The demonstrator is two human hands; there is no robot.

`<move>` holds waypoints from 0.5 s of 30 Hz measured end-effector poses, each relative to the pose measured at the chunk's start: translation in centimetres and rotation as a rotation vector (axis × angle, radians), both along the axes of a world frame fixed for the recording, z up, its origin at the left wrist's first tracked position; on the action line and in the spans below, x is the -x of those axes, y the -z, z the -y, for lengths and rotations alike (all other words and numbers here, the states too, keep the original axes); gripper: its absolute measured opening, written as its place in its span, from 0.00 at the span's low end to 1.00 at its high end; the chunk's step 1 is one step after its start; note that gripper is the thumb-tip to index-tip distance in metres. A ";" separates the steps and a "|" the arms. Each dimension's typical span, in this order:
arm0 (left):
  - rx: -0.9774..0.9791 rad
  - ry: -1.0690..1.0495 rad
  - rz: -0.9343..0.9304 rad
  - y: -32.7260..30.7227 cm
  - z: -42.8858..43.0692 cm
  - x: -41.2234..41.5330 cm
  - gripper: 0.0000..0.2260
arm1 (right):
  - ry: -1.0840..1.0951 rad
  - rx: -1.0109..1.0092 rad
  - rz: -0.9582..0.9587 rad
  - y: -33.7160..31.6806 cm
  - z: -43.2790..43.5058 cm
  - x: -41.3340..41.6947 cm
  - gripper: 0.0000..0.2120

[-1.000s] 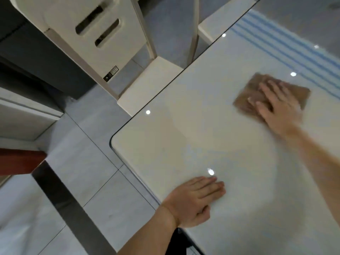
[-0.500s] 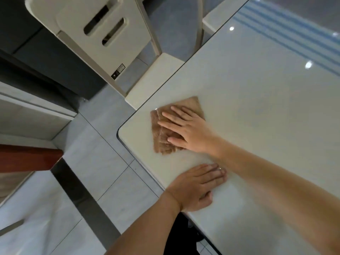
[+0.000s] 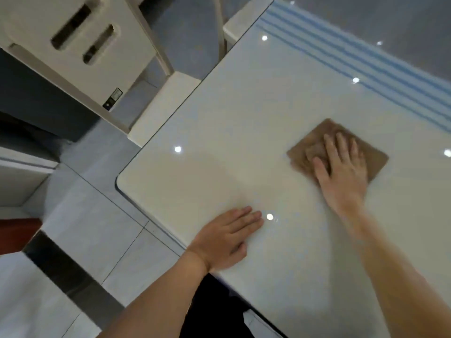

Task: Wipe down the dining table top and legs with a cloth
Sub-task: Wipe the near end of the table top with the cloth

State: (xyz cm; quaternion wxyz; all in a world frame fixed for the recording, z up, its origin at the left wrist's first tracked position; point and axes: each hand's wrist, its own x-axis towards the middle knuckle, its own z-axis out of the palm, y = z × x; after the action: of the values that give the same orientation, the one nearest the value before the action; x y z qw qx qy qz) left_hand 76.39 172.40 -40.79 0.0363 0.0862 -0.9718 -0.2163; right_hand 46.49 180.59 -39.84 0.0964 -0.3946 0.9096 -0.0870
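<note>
The glossy cream dining table top (image 3: 219,172) fills the right of the view, its rounded corner at centre left. A brown cloth (image 3: 322,135) lies flat on the top toward the right. My right hand (image 3: 341,172) presses down on the cloth with fingers spread. Flat on the table near its front edge rests my left hand (image 3: 229,237), palm down and holding nothing. The table legs are hidden from view.
A cream chair (image 3: 156,118) stands against the table's left edge, and a second chair seat (image 3: 236,25) shows at the top. Grey floor tiles (image 3: 92,215) lie to the left. Blue stripes (image 3: 366,62) reflect on the far side of the table top.
My right hand has slid the cloth from the near left corner of the table out to the right and away from me. The left hand has stayed planted.
</note>
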 end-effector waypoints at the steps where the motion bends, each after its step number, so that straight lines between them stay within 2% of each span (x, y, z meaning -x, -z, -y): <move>1: -0.002 -0.001 -0.005 -0.1 0.0 0.0 0.24 | -0.067 -0.003 0.013 -0.1 -2.4 -3.3 0.30; 5: -0.001 -0.002 -0.009 -0.1 0.0 0.0 0.24 | -0.499 -0.032 0.019 -0.4 -13.4 -13.9 0.30; 7: -0.004 -0.003 -0.007 0.0 -0.1 0.0 0.24 | -0.745 -0.065 0.020 -0.4 -16.2 -14.0 0.31; 9: -0.004 -0.006 0.004 0.2 0.0 -0.1 0.24 | -0.810 -0.090 0.019 -0.3 -15.8 -11.4 0.32; 10: -0.005 -0.008 0.007 0.1 0.0 -0.1 0.25 | -0.737 -0.080 0.021 -0.2 -14.7 -9.7 0.32; 15: 0.024 0.016 0.027 0.1 0.1 -0.2 0.25 | -0.080 -0.009 -0.009 0.0 -6.3 -1.0 0.30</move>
State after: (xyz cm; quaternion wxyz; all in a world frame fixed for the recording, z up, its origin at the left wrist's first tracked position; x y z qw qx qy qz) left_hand 76.62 172.29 -40.88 0.0227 0.0807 -0.9754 -0.2039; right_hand 47.54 186.91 -39.86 0.0974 -0.4305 0.8940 -0.0773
